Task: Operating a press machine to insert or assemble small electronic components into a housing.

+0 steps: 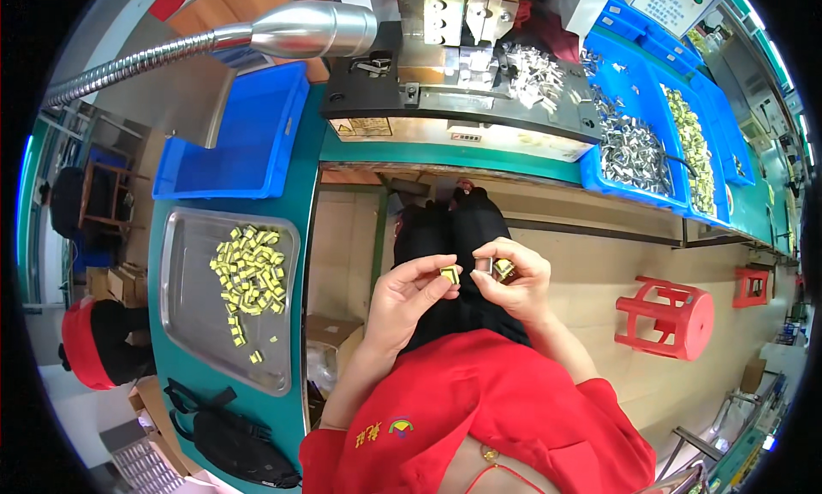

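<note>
Both hands are raised over my lap, a short gap between them. My left hand pinches a small yellow-and-black block between thumb and fingertips. In my right hand, a small silver metal piece sits at the thumb and forefinger. Another yellow-and-black block rests further inside the curled fingers of that same hand. Many similar blocks lie heaped in a metal tray on the green table to the left.
A bench machine stands ahead, with loose silver pieces on top. Blue bins of metal parts and yellow blocks are right of it. A blue bin, a lamp and a black bag are left. A red stool stands right.
</note>
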A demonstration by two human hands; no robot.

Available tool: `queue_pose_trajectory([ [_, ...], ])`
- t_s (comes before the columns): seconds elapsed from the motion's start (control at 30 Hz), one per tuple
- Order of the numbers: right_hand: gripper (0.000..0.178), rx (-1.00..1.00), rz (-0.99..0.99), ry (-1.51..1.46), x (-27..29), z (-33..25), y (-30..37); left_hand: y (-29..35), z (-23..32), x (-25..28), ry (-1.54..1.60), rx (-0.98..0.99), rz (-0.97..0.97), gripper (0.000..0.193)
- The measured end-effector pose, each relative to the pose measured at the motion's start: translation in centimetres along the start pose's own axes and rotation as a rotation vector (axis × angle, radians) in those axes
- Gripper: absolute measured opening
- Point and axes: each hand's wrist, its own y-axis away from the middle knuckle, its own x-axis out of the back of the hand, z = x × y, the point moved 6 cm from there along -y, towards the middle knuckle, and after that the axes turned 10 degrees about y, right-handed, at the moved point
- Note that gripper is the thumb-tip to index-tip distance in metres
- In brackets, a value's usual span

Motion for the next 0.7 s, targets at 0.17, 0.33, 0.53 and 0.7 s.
queue_pose_trajectory([
  [0.17,0.028,0.004,-0.087,-0.035,-0.3,-0.2,0.0,-0.1,-0.3,0.9,0.008,-0.013,0.035,0.027],
  [0.33,0.032,0.054,-0.182,-0.061,-0.7,-0.7,0.0,0.0,-0.4,1.4,0.093,0.009,0.061,0.027],
  [0.53,0.033,-0.075,-0.157,-0.141,-1.0,-0.3,0.4,0.2,-0.4,1.2,0.126,0.0,0.078,0.026],
  [0.7,0.029,0.056,-0.187,-0.064,-1.0,-0.6,0.1,0.2,-0.6,1.3,0.114,0.029,0.057,0.024],
])
